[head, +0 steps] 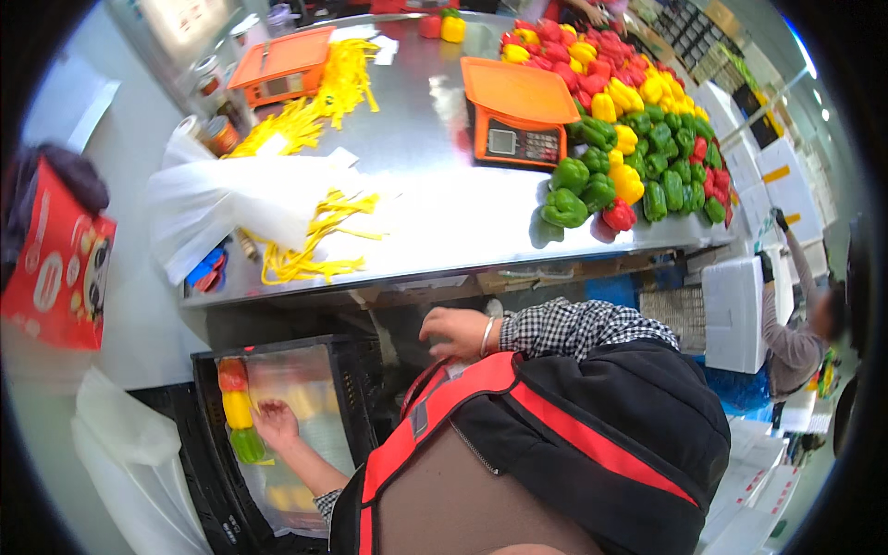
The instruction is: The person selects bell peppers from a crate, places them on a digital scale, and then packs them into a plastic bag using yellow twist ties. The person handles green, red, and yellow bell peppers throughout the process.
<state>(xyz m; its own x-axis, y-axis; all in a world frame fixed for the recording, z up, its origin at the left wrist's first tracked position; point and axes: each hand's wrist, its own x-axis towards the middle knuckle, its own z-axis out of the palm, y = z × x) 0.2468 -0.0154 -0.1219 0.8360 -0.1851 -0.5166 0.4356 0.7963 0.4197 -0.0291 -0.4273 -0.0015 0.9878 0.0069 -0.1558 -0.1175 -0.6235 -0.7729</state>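
My left hand (276, 422) is in a black plastic crate (345, 388), its fingers loosely curled beside a row of three bell peppers. A red pepper (232, 373) is at the far end, a yellow one (238, 411) in the middle and a green one (247, 445) nearest me. The row lies along the crate's left side. Blurred yellow shapes show through a translucent plastic sheet (305, 430) beside it. My right hand (458, 333) hovers before my body near the steel table's front edge, fingers bent and apart, with nothing seen in it.
The steel table (416, 146) holds two orange scales (520, 114), yellow strips (312, 125), a white plastic bag (243, 194) and a big heap of red, yellow and green peppers (624, 118). At right, a person (798, 333) handles a white foam box (732, 316).
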